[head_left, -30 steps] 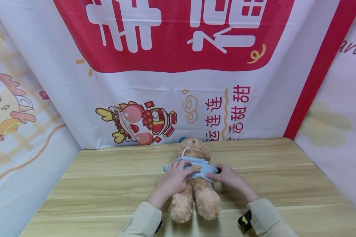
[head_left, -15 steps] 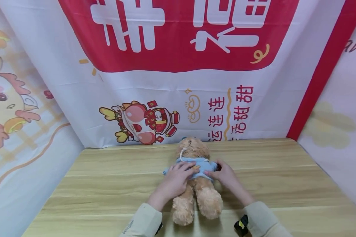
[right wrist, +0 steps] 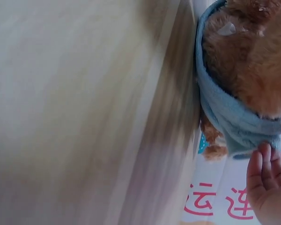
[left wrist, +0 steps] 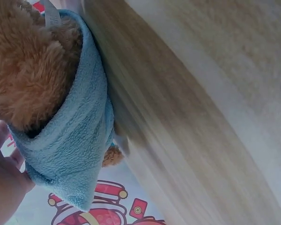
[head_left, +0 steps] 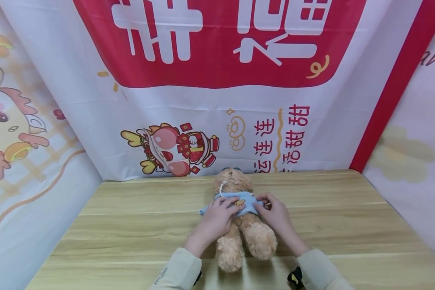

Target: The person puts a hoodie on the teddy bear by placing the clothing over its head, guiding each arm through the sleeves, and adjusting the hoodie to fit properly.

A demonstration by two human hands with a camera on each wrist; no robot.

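Observation:
A brown plush teddy bear (head_left: pixel 233 181) lies on its back, its head toward the back cloth and its legs toward me. It wears a light blue shirt (head_left: pixel 246 202) with a white drawstring at the neck. My left hand (head_left: pixel 218 217) rests on the front of the shirt, fingers extended over the belly. On the other side, my right hand (head_left: pixel 274 211) pinches the shirt by the sleeve. From the right wrist, the fingers (right wrist: pixel 267 161) press against the sleeve's end. The left wrist view shows the other sleeve (left wrist: pixel 77 178) hanging as an empty-looking point.
The wooden table (head_left: pixel 137 225) extends to both sides of the bear. A white and red printed cloth (head_left: pixel 188 96) hangs behind, meeting the table's back edge near the bear's head. Printed cloths also hang at the left and right.
The bear's legs have shifted slightly to the right and its body tilts a little. My right hand has moved slightly up along the sleeve, its fingers more curled. The left hand stays on the shirt.

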